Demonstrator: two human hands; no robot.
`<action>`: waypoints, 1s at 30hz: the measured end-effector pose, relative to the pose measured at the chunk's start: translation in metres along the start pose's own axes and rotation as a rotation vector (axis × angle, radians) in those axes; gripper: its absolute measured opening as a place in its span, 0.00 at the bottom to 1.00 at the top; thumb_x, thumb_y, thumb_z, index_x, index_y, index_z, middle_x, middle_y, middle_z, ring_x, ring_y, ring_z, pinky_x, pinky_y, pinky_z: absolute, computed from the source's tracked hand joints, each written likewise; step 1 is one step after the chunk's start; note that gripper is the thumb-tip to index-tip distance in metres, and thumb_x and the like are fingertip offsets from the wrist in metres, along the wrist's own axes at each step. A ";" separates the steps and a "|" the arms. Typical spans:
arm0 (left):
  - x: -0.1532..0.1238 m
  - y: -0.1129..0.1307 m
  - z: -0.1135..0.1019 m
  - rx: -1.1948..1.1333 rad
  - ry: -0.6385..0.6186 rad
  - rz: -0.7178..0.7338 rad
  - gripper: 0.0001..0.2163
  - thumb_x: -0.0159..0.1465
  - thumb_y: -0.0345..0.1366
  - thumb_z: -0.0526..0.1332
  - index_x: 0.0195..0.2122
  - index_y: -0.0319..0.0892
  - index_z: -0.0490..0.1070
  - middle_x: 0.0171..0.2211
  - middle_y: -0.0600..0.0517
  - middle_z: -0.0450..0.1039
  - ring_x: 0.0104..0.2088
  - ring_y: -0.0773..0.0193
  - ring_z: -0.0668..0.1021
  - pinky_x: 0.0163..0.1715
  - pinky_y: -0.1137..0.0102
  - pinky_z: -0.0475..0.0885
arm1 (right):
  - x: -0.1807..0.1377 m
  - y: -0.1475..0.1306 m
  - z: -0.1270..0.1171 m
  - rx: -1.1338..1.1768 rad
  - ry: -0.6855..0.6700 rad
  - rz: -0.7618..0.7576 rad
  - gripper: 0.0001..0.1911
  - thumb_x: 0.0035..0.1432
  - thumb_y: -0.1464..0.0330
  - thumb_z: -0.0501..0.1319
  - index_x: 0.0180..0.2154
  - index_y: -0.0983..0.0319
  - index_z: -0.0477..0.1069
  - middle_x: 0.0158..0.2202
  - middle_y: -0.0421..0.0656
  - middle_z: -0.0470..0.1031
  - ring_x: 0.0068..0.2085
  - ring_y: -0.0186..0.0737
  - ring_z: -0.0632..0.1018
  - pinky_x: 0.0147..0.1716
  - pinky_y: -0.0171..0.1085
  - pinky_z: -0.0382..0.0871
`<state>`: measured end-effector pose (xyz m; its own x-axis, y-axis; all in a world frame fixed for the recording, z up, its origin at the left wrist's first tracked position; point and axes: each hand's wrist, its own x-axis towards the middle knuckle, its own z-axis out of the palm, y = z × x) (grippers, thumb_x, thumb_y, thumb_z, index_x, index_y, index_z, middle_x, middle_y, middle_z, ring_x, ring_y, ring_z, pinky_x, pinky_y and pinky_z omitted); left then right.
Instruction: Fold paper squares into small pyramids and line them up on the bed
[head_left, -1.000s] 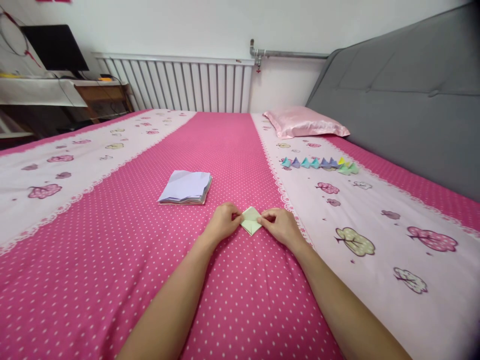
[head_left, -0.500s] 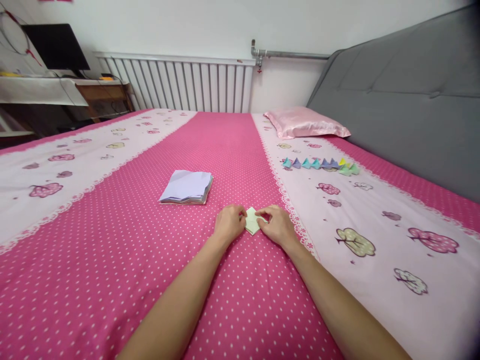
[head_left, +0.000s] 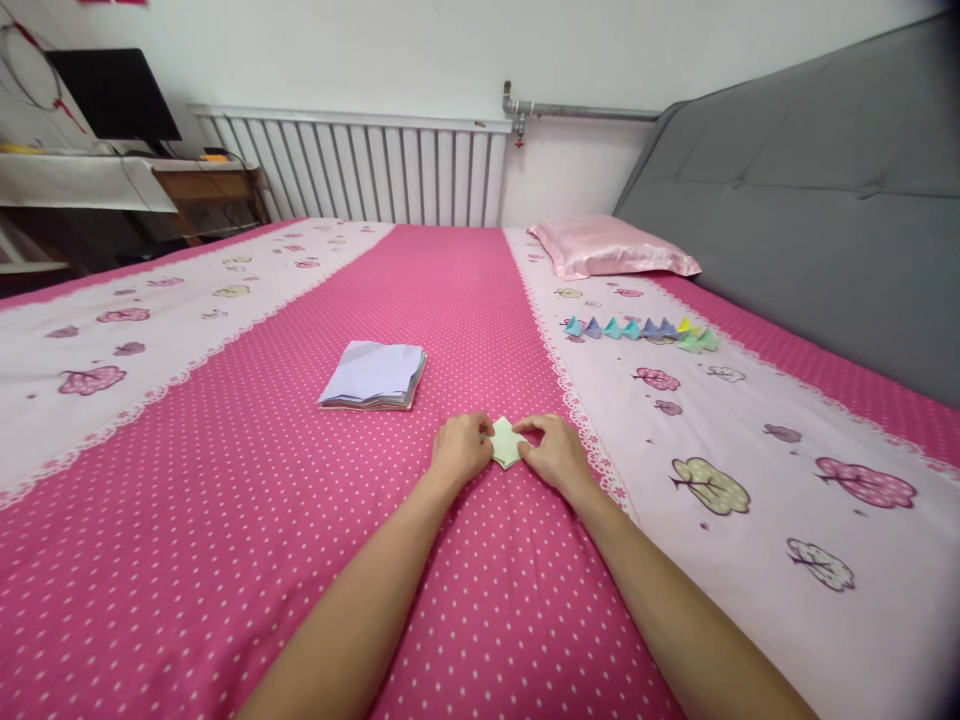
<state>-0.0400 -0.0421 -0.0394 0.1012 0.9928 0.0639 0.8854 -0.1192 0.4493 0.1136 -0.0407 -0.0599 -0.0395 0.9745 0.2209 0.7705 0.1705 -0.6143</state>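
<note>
A small pale green piece of folded paper (head_left: 506,443) lies on the pink dotted bedspread (head_left: 517,600), one corner pointing away from me and one toward me. My left hand (head_left: 462,446) pinches its left edge between thumb and fingers. On the opposite side my right hand (head_left: 555,450) grips the right edge, thumb nearer me and index finger farther off. The fingertips cover both side corners of the paper. Beyond my left hand sits a stack of square paper (head_left: 375,370) with a pale lilac sheet on top.
Several small folded paper shapes (head_left: 632,328) in blue, purple, yellow and green stand in a row at the right. Behind them are a pink pillow (head_left: 611,247) and a grey headboard (head_left: 810,190). A white radiator (head_left: 360,165) lines the wall; a desk with a monitor (head_left: 116,95) stands far left.
Both hands keep their places at the paper's sides, with only slight finger shifts. The paper's outline looks slightly different; the stack and the row of shapes have not moved.
</note>
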 end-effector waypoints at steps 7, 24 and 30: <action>0.000 -0.006 -0.005 -0.020 -0.027 0.021 0.15 0.53 0.27 0.54 0.38 0.43 0.76 0.32 0.47 0.77 0.31 0.61 0.75 0.35 0.68 0.67 | 0.000 0.008 -0.004 0.035 -0.041 -0.049 0.21 0.43 0.81 0.53 0.36 0.60 0.76 0.38 0.42 0.76 0.39 0.36 0.74 0.43 0.34 0.65; -0.001 -0.028 -0.019 -0.182 -0.053 0.378 0.24 0.45 0.19 0.51 0.41 0.39 0.74 0.32 0.49 0.71 0.34 0.62 0.71 0.36 0.70 0.66 | -0.002 0.008 -0.017 0.160 -0.028 -0.322 0.14 0.51 0.73 0.58 0.39 0.57 0.76 0.45 0.47 0.68 0.42 0.42 0.72 0.43 0.43 0.66; -0.001 -0.022 -0.019 -0.497 0.021 0.369 0.16 0.47 0.27 0.62 0.39 0.37 0.74 0.42 0.45 0.70 0.41 0.59 0.72 0.42 0.67 0.66 | 0.000 0.000 -0.018 0.471 0.064 -0.211 0.10 0.53 0.68 0.57 0.35 0.59 0.76 0.38 0.45 0.74 0.39 0.42 0.74 0.40 0.41 0.67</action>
<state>-0.0680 -0.0410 -0.0323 0.3467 0.8855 0.3093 0.4758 -0.4502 0.7556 0.1248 -0.0430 -0.0463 -0.1127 0.9034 0.4138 0.3793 0.4240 -0.8224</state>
